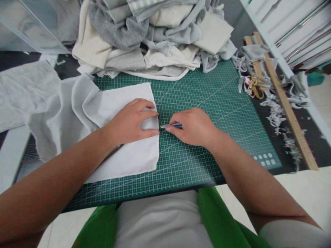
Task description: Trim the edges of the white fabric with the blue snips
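A piece of white cloth [134,155] lies flat near the front of the green cutting mat, with a grey patch [150,123] at its right edge. My left hand [130,120] rests on this cloth, thumb and fingers spread apart around the patch, fingertips at the edge. Just right of that edge, my right hand [193,125] is closed on small thread snips [165,126] with a blue handle. Their silver tip points left, close to the cloth edge; my fingers hide most of the handle. Light grey folds of fabric [67,103] bunch up on the left.
Behind lies a large heap of grey and cream fabric [139,58]. On the right are a long wooden ruler [287,110], gold-handled scissors [255,88] and thread scraps [274,110]. The cutting mat [201,82] covers much of the dark table.
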Demonstrator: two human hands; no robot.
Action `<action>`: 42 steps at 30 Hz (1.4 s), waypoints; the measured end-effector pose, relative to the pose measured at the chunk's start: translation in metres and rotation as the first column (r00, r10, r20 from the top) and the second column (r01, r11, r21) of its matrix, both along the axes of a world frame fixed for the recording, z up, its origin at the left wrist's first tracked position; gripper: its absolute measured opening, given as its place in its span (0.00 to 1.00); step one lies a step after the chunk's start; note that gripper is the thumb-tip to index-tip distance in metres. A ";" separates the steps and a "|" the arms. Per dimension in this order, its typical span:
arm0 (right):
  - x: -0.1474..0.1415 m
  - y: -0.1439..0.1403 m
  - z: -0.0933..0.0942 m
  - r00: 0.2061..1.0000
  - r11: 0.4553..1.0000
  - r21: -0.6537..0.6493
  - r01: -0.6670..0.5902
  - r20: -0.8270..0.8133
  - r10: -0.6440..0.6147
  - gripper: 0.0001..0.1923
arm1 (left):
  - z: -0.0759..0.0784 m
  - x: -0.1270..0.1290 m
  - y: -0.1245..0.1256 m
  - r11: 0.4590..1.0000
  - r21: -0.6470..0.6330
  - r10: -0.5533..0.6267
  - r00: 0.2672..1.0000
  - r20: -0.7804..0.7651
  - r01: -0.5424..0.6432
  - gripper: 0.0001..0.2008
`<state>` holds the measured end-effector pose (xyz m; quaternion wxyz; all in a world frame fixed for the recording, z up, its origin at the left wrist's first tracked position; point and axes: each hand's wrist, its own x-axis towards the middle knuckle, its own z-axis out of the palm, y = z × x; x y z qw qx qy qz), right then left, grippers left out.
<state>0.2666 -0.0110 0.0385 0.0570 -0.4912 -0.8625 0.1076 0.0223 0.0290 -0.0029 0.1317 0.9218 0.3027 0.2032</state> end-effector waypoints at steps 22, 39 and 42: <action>-0.001 0.000 -0.004 0.999 0.998 -0.038 -0.047 -0.023 0.047 0.12 | 0.000 -0.001 0.000 1.000 0.026 -0.013 1.000 -0.020 0.014 0.32; -0.004 -0.003 0.000 0.997 0.998 -0.033 -0.050 0.065 0.052 0.13 | -0.002 -0.002 0.001 1.000 0.017 -0.018 1.000 -0.005 0.018 0.33; -0.005 -0.004 0.001 0.995 0.998 -0.032 -0.049 0.083 0.051 0.12 | -0.001 -0.002 0.001 1.000 0.003 -0.010 1.000 -0.006 0.010 0.32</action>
